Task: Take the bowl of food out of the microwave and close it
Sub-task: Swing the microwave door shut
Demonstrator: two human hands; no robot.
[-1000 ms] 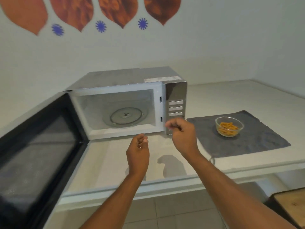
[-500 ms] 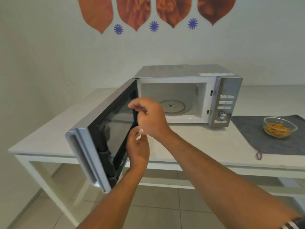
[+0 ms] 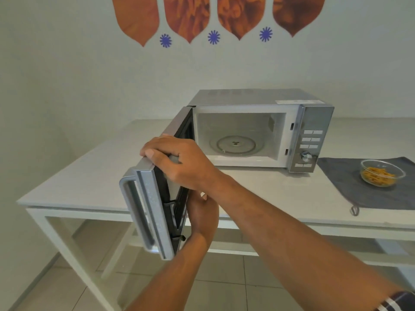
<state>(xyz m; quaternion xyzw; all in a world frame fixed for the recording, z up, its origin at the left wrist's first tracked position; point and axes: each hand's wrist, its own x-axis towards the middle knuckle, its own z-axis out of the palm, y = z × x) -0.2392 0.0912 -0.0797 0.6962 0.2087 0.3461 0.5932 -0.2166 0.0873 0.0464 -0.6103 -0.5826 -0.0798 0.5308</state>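
closing the microwave (image 3: 260,122)
right hand (image 3: 179,160) clamped on door (image 3: 152,198) top; left hand (image 3: 202,212) curled behind, grip unclear. swing shut until latched.

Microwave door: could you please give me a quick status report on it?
Right hand gripping microwave door top edge; left hand behind it. Door open. Bowl of food out, on grey cloth. Nothing in door's path.
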